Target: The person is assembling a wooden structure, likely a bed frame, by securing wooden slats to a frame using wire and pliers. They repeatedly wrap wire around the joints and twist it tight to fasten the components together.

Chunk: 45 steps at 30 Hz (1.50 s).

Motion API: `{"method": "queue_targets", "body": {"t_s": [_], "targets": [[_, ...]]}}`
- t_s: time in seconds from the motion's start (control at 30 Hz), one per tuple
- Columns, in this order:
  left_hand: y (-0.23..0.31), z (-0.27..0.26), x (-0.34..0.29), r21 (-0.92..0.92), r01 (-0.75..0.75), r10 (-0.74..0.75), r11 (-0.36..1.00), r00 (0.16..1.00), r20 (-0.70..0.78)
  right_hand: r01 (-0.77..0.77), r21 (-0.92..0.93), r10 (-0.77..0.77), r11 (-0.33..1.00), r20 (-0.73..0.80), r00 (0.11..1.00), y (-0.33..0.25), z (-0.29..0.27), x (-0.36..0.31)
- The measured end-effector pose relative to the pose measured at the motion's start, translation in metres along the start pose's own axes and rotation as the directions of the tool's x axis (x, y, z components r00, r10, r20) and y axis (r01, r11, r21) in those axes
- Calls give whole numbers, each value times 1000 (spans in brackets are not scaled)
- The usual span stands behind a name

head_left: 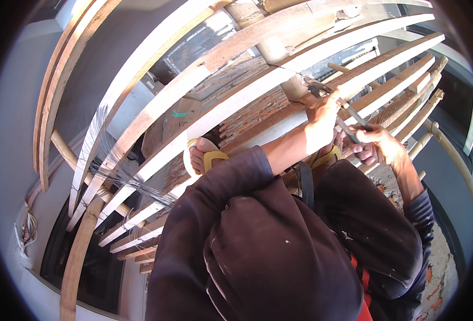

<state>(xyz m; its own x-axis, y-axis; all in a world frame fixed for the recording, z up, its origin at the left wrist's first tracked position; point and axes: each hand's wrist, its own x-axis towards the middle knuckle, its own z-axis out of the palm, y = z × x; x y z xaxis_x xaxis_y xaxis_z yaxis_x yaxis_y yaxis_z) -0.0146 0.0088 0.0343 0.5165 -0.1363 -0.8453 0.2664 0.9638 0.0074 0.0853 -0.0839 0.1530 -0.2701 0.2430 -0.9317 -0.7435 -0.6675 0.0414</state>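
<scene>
My right hand [380, 145] is closed around the handles of a pair of dark metal pincers [352, 111]. Their head [316, 88] reaches up and left to where a wooden beam [349, 80] crosses a round bamboo pole [291, 88]. My left hand [322, 115] is closed right beside the pincers, against the beam. Whatever its fingers grip is hidden. Both arms wear dark sleeves, and the left forearm crosses in front of my body.
Long sawn beams [236, 101] run side by side over bamboo poles, with gaps between them. My feet in yellow sandals [213, 158] rest on the timber. Loose thin wires [124, 179] lie across the beams at left. Below are bricks [260, 113] and a cardboard box [183, 115].
</scene>
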Motion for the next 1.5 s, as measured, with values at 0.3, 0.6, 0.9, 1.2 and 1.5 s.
{"method": "queue_targets", "body": {"t_s": [0.3,0.6,0.9,1.2,1.5], "targets": [[-15,4,15,-172,-134,145,976,988,55,-95,-948,-637,304,-277,720,24,13,5],[11,4,-13,-269,-88,76,959,996,-53,-31,-880,-327,475,-209,922,4,-1,7],[-10,-6,25,76,-158,163,984,985,-62,19,-968,-665,249,-157,730,15,28,11],[11,-1,5,-186,-76,72,979,997,-30,11,-685,-217,728,-216,952,6,-2,10],[-4,2,21,2,-70,70,998,995,-65,-194,-974,-698,116,-219,682,20,46,3]]}}
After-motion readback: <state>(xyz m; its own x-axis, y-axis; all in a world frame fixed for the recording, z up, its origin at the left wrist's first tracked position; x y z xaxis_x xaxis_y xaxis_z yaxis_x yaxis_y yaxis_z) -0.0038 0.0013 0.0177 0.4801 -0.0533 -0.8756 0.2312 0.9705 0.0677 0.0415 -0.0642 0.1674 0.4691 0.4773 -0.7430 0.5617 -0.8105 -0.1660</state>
